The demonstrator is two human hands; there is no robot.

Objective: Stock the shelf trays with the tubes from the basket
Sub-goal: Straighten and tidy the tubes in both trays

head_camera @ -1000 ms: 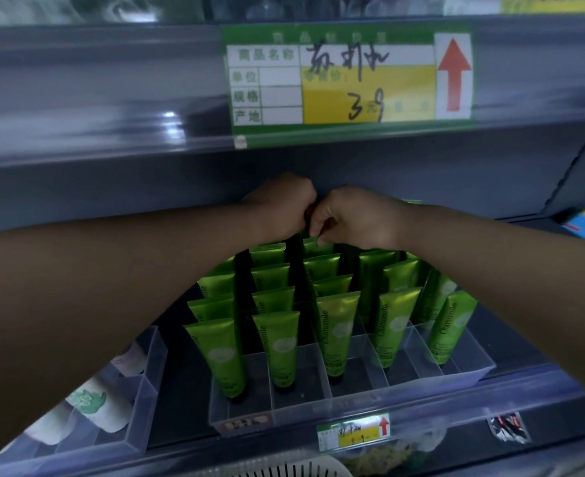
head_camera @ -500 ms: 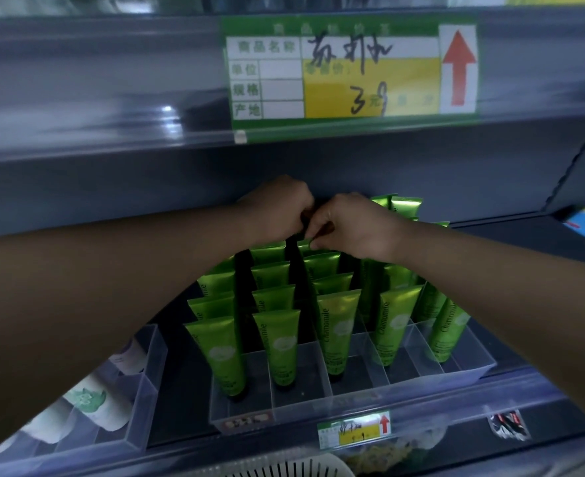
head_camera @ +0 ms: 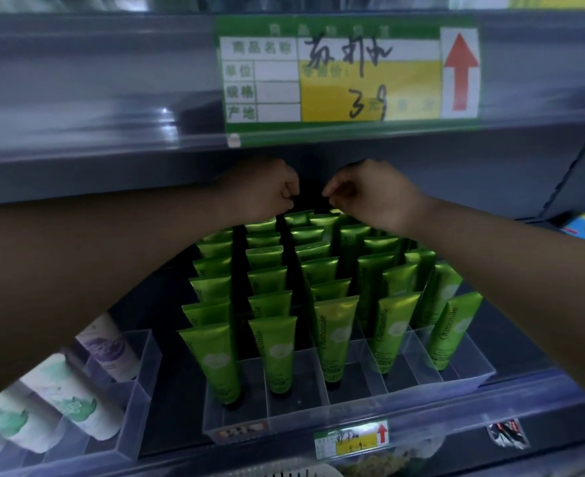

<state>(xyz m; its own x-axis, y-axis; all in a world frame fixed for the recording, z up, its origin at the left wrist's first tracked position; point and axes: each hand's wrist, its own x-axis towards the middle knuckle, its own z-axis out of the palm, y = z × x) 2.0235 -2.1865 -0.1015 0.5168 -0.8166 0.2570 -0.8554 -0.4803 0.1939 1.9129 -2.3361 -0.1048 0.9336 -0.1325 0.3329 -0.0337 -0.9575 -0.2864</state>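
Observation:
Several rows of green Chamomile tubes (head_camera: pixel 332 332) stand cap-down in a clear divided tray (head_camera: pixel 294 418) on the shelf. Both my arms reach to the tray's back. My left hand (head_camera: pixel 267 194) and my right hand (head_camera: pixel 370 197) hover just above the rearmost tubes, a small dark gap between them. The fingers of both are curled in, and no tube shows in either hand. A sliver of the white basket (head_camera: pixel 284 473) peeks in at the bottom edge.
The upper shelf's front rail with a green and yellow price label (head_camera: pixel 349 74) hangs low over my hands. A second clear tray (head_camera: pixel 136 401) at the lower left holds white tubes with green and purple prints. A small price tag (head_camera: pixel 351 442) sits on the lower rail.
My hands were pressed together over the back tubes; now they have drawn apart and lifted slightly.

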